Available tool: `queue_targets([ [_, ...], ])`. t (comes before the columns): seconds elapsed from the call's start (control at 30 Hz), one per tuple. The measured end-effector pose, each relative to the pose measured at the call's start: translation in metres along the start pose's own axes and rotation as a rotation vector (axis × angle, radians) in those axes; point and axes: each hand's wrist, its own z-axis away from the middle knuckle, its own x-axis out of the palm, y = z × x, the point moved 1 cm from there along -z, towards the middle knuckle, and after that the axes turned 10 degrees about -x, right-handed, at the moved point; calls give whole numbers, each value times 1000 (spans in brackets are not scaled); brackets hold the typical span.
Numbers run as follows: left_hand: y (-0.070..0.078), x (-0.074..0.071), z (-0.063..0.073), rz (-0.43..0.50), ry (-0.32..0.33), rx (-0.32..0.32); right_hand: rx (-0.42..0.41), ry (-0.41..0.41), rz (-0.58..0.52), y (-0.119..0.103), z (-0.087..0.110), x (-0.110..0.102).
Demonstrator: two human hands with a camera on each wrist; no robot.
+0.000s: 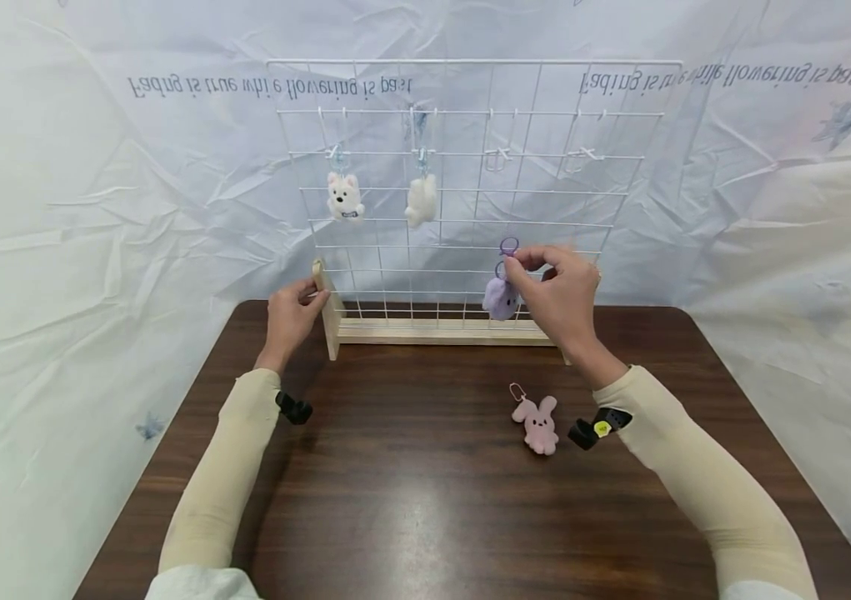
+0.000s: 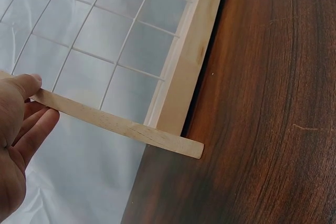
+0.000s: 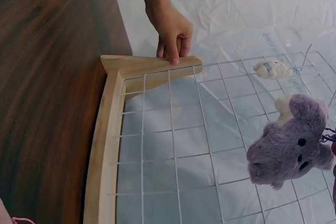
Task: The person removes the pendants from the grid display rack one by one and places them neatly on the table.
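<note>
My left hand point(image 1: 292, 321) pinches the upper part of the wooden side post point(image 2: 121, 124) of a white wire grid rack point(image 1: 470, 61). The thumb lies on one face of the post and the fingers on the other in the left wrist view. With thumb and fingertips my right hand point(image 1: 566, 296) holds a purple plush keychain point(image 1: 501, 300) by its purple clasp, in front of the grid's lower right part. The plush hangs below the fingers, its dark eyes showing in the right wrist view. On the table, nearer me, lies a pink bunny plush keychain point(image 1: 540, 427).
Two white plush keychains hang on the rack's left side, one facing forward point(image 1: 344, 198) and one turned away point(image 1: 421, 202). To their right are two white hooks with nothing on them, a nearer one point(image 1: 498, 157) and a farther one point(image 1: 583, 157). The rack stands toward the back of the brown table point(image 1: 410, 492).
</note>
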Motion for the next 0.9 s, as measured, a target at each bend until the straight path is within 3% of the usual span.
queue_targets([
  [0.7, 1, 0, -1, 1, 7, -13, 49, -73, -74, 4, 34, -3],
  [0.9, 1, 0, -1, 4, 6, -14, 70, -95, -40, 5, 44, -3],
])
